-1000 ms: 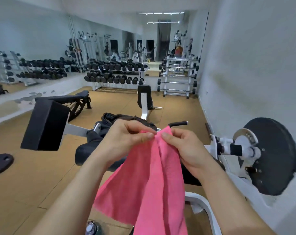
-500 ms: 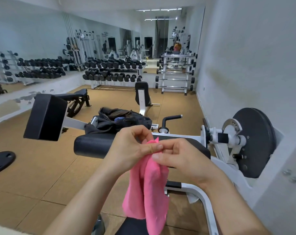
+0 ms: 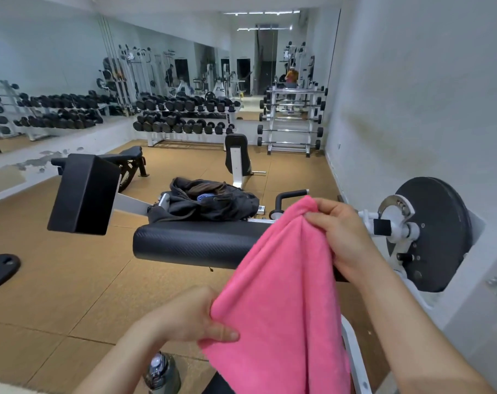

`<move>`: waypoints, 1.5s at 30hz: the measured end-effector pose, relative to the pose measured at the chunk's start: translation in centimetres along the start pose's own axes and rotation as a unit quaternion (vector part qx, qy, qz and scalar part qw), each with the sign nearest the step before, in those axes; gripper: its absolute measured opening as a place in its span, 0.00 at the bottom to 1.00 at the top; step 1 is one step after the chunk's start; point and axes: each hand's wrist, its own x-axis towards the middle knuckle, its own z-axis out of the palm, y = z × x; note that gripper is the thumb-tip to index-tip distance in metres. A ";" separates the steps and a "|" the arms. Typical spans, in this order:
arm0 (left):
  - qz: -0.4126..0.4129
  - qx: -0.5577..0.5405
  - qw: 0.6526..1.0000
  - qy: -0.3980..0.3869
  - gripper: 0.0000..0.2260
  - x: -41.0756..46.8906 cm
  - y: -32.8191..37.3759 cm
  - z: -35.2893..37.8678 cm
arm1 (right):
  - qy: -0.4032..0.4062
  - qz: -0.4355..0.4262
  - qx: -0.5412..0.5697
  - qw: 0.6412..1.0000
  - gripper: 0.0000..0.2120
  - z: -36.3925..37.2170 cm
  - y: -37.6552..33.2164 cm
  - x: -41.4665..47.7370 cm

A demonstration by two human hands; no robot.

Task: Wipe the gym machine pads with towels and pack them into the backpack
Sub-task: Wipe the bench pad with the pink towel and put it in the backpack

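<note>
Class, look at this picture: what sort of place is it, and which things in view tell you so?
A gym: racks of dumbbells, a padded machine roller and a weight plate.

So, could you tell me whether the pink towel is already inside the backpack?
No, the pink terry towel hangs between both hands, while the open dark fabric backpack sits beyond.

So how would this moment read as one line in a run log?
phase: handling towel | left hand: grips pink towel lower edge | right hand: grips top | backpack: open, beyond roller pad

A gym: dumbbell racks [image 3: 184, 116], mirrored wall [image 3: 70, 66], weight machines.
</note>
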 end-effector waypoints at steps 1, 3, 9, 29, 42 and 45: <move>-0.017 0.058 0.998 0.023 0.09 0.0 -1.4 -1.0 | 0.025 -0.014 -0.043 0.999 0.15 0.4 0.2 0.5; -0.009 0.152 0.983 0.101 0.17 0.2 -3.7 -3.3 | 0.081 -0.042 -0.104 0.990 0.17 1.3 0.8 1.4; 0.185 0.275 0.837 0.437 0.09 1.1 -6.5 -10.1 | 0.172 -0.090 -0.191 0.962 0.14 3.5 2.7 3.7; 0.079 -0.340 0.893 0.284 0.03 7.2 -5.2 -9.4 | 0.253 -0.151 -0.451 0.842 0.10 1.5 -1.8 14.9; -0.252 -0.097 0.808 0.523 0.07 15.1 -13.7 -4.9 | -0.331 0.013 -0.535 0.777 0.16 6.7 19.2 28.2; -0.219 -0.199 0.789 0.538 0.05 15.9 -13.2 -5.6 | -0.342 0.022 -0.509 0.790 0.18 3.1 20.6 28.0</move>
